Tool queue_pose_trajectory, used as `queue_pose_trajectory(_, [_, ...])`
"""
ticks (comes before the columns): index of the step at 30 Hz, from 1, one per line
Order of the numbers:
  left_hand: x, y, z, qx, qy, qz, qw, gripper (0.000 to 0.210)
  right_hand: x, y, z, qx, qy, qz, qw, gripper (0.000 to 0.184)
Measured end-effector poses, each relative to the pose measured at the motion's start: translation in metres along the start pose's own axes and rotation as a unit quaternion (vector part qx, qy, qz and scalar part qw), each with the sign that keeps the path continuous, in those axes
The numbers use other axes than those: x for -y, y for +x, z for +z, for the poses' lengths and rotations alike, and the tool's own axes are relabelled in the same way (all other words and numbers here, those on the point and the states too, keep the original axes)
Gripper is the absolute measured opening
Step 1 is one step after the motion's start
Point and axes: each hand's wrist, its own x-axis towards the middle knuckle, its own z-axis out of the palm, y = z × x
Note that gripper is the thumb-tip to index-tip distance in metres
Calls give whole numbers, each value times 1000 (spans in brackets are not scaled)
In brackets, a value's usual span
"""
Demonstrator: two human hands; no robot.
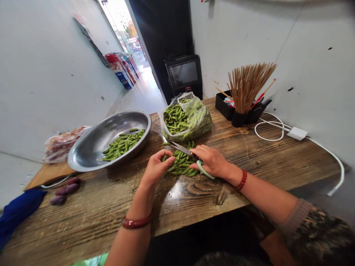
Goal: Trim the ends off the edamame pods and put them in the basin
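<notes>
Gripping a pair of steel scissors with pale green handles (183, 149), a person's right hand (212, 160) holds the blades over a loose pile of green bean pods (181, 165) on a brown wooden table (100, 207). The left hand (156, 166) curls at the pile's left edge, thumb and fingertips close together; whether a pod is pinched between them cannot be told. Red beads (243, 180) ring the right wrist, a glossy reddish-brown bangle (136, 222) the left. Just beyond the pile, a clear plastic bag (205, 123) bulges with more pods. To the left, a wide, silver metal bowl (88, 147) holds another heap, gathered toward its right side. Nearer, dark purple oval items (66, 189) lie on the wood, with a deep blue cloth (22, 210) at far left. On the far right, thin brown sticks (246, 87) stand in a black holder (240, 119), near a looped white cable (255, 130).
</notes>
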Motion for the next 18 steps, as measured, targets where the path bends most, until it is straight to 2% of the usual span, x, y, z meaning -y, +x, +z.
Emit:
queue_pose_trajectory(4, [-8, -6, 4, 24, -115, -40, 992, 25, 1, -1, 0, 2, 7, -6, 1000, 41])
queue_pose_trajectory(10, [-11, -8, 3, 57, -202, -48, 977, 29, 1, -1, 1, 16, 10, -4, 1000, 42])
queue_pose_trajectory(14, [-12, -9, 4, 82, -212, -42, 973, 26, 1, 0, 1, 12, 14, -4, 1000, 40])
queue_pose_trajectory(18, [-13, -10, 5, 74, -177, -48, 980, 26, 0, -1, 2, 9, 11, -6, 1000, 41])
